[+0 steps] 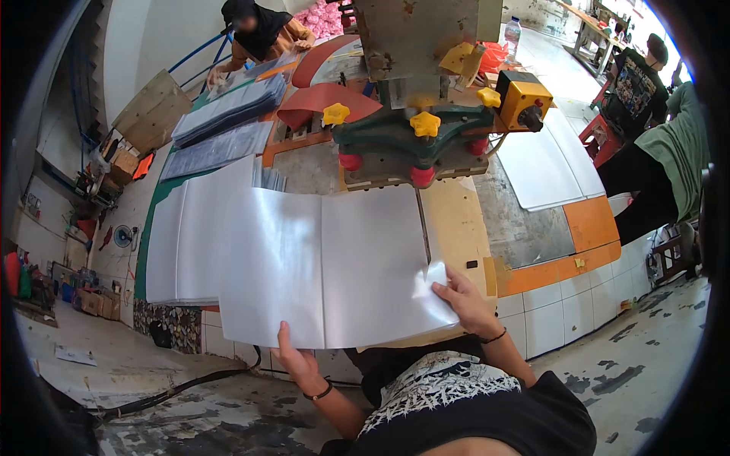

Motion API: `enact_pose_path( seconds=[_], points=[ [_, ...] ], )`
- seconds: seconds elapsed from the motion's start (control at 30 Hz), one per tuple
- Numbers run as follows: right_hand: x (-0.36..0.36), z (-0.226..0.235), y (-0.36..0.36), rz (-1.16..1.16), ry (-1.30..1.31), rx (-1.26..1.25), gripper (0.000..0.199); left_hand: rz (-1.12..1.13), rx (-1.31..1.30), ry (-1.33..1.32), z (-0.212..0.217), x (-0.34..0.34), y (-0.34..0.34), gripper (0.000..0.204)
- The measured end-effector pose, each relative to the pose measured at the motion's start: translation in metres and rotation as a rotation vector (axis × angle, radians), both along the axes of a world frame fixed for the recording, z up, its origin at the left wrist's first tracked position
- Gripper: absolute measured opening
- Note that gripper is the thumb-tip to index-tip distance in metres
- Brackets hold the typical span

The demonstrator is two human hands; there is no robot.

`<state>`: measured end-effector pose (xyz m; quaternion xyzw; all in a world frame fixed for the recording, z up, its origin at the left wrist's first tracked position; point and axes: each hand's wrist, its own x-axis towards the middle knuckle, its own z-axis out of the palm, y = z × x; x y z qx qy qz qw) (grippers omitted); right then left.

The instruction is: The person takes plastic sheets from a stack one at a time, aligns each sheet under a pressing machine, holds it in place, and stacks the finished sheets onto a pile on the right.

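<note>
A wide translucent plastic sheet (372, 266) with a crease down its middle lies open in front of me, its far part reaching under the press. My left hand (298, 363) holds its near edge left of the crease, thumb on top and the other fingers underneath. At the near right corner, my right hand (465, 302) pinches the sheet, which bends up and shines there. Just beyond stands the press head (414, 140), dark green with yellow star knobs and red feet. Beneath it, a tan board (456, 220) shows right of the sheet.
A stack of similar sheets (190, 243) is at left, with more piles (228, 106) behind. Other sheets (547, 167) lie on the orange-edged table (597, 228) at right. A yellow control box (525, 101) flanks the press. One person works far left; two others are at right.
</note>
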<state>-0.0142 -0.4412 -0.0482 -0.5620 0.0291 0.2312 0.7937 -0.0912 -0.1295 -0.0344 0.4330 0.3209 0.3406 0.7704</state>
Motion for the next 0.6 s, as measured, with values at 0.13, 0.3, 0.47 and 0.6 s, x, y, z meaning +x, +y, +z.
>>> enact_pose_path(
  seconds=[0.13,0.3,0.47,0.6],
  points=[
    [0.011,0.001,-0.027,-0.091,-0.077,-0.057,0.042,-0.201,0.065,0.088,0.001,0.010,-0.006,0.050],
    [0.055,0.003,-0.088,-0.167,-0.159,-0.179,0.045,-0.406,0.304,0.042,-0.020,0.053,-0.017,0.048],
    [0.115,0.017,-0.142,-0.176,-0.252,-0.368,0.051,-0.459,0.286,0.118,-0.012,0.115,-0.017,0.045],
    [0.140,0.002,-0.174,-0.236,-0.313,-0.539,0.050,-0.411,0.611,0.209,-0.043,0.142,-0.005,0.041]
  ],
)
